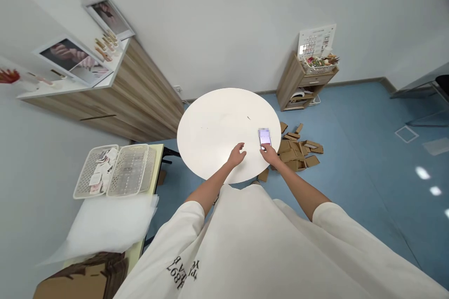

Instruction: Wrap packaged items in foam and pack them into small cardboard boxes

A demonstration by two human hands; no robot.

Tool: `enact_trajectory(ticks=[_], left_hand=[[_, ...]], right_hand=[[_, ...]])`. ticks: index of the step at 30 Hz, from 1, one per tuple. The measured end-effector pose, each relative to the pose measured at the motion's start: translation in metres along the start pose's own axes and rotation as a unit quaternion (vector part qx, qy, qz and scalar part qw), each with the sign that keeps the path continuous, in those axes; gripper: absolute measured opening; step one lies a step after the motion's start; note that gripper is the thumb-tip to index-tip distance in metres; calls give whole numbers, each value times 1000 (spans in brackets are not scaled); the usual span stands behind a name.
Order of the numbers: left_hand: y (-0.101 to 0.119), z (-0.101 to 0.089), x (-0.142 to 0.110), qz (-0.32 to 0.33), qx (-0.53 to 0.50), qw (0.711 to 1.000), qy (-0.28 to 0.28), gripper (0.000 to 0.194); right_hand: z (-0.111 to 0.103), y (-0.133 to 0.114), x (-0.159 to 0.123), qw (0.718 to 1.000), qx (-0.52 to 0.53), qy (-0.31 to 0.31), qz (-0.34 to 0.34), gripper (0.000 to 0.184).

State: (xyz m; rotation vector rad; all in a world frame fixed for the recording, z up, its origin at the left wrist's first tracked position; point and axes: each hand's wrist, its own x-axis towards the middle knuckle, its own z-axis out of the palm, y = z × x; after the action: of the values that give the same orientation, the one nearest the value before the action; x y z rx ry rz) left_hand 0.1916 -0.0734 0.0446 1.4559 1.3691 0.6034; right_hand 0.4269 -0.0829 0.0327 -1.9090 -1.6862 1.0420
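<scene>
Right hand (pixel 269 155) at the phone's near edge, fingers touching it; can't tell if it's pinching. Phone (pixel 265 137) has a lit screen, sits over the right part of the round white table (pixel 213 121); can't tell if it rests there. Left hand (pixel 237 155) left of it, thumb and fingers spread apart. Dark sliver (pixel 249 117) farther back on tabletop. Cardboard pieces (pixel 291 153) on floor (pixel 351 149), right. Baskets (pixel 126 173) on side table (pixel 158 156), left.
</scene>
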Motion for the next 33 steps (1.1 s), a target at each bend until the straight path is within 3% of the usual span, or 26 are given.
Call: enact_trajectory(ticks=[10, 14, 18, 25, 33], left_hand=[[-72, -106, -64, -31, -43, 998, 22, 46], [-93, -134, -82, -23, -47, 999, 8, 45], [-101, -153, -89, -20, -49, 999, 10, 44], [-104, -176, -90, -26, -49, 996, 64, 43], [-119, -214, -106, -77, -43, 982, 167, 43]], right_hand=[[96, -106, -37, 999, 3, -24, 25, 45], [128, -135, -53, 999, 11, -14, 32, 44], [146, -152, -58, 999, 13, -16, 28, 44], [157, -167, -31, 999, 7, -40, -7, 43], [191, -197, 15, 988, -2, -135, -71, 41]])
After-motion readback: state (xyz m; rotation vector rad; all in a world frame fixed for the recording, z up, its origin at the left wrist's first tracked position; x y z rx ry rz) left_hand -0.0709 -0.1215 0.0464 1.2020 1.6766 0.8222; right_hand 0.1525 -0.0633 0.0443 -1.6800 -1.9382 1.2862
